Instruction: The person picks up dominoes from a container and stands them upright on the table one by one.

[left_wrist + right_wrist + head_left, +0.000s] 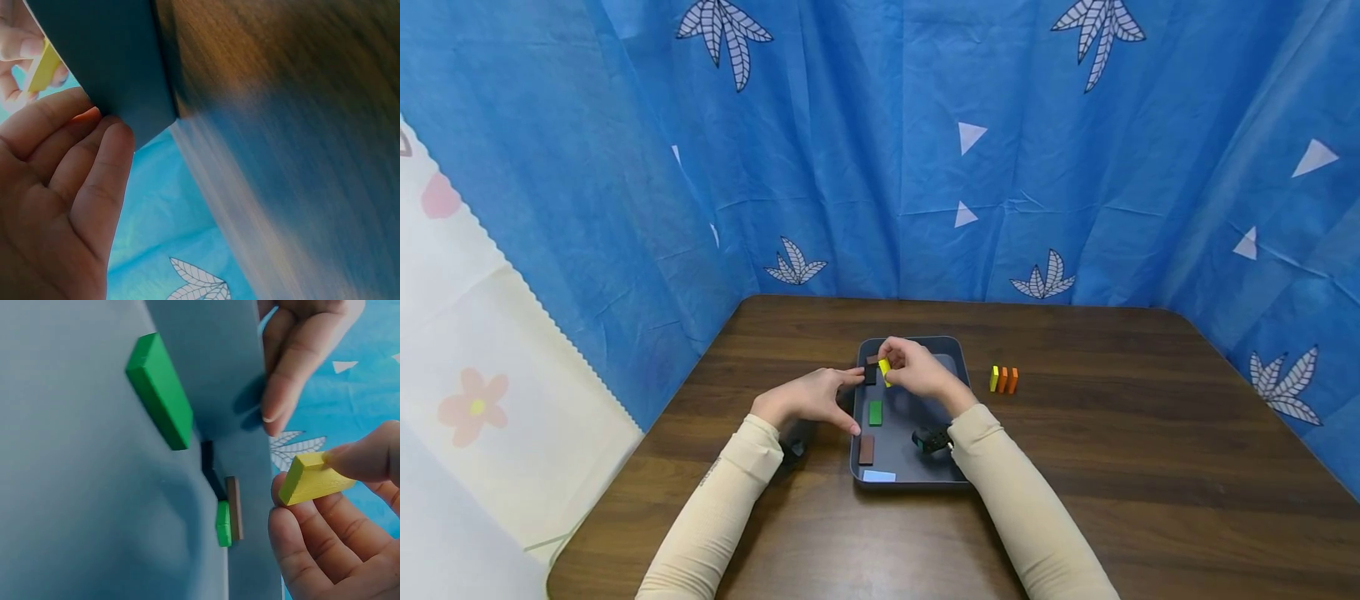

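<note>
A dark grey tray (917, 481) lies on the table, several coloured blocks along its left side. Between thumb and fingers, my right hand (919, 372) pinches a yellow block (315, 478) above the tray's far left part. My left hand (811, 397) is at the tray's left wall, fingers fairly straight and touching its outer side near the rim. In the tray are a black block (870, 375), a green block (876, 412), a brown block (867, 450) and a pale blue block (878, 477). The right wrist view also shows a smaller-looking green block (223, 523) beside another brown block (234, 509).
Right of the tray, a yellow block (994, 379) and two orange blocks, one nearer (1003, 380) and one farther right (1013, 381), stand in a row on the wooden table (1120, 467). A blue curtain (865, 167) hangs behind the table. Dark wrist devices sit under both forearms.
</note>
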{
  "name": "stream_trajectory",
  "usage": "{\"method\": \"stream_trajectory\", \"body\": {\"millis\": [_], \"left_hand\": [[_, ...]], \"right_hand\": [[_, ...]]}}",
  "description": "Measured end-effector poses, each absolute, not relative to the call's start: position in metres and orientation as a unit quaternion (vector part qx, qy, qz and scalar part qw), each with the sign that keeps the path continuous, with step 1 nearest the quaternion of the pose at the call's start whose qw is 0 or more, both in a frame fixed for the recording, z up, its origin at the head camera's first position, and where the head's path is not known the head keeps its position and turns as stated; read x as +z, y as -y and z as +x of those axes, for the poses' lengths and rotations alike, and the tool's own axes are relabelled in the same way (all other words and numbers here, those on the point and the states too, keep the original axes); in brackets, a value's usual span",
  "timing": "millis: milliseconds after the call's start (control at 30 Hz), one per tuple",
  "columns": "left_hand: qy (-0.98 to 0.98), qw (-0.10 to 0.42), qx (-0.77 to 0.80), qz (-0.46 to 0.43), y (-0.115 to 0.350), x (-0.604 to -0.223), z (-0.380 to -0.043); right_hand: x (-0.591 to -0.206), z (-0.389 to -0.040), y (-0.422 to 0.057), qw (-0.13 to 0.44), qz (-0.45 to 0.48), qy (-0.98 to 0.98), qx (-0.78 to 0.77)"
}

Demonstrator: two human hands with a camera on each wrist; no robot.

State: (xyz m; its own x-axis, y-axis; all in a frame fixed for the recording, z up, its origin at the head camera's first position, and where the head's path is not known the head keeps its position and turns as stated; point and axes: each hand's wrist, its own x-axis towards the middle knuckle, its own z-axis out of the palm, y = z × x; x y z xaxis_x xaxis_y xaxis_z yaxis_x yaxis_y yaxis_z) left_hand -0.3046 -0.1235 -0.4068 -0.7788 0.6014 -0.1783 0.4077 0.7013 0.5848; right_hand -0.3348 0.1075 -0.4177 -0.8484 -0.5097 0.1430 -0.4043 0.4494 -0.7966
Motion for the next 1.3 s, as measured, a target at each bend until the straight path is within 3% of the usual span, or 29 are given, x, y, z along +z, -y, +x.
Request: {"method": "stream_trajectory", "body": {"millis": [767, 1300], "left_hand": [[-0.909, 0.180, 0.263, 0.268, 0.121, -0.408, -0.304], [-0.909, 0.181, 0.256, 0.275, 0.121, -0.406, -0.305]], "right_hand": [[-0.396, -0.319, -0.125, 0.024, -0.289, -0.787, -0.545], [-0.378, -0.315, -0.166, -0.002, -0.245, -0.773, -0.585]]}}
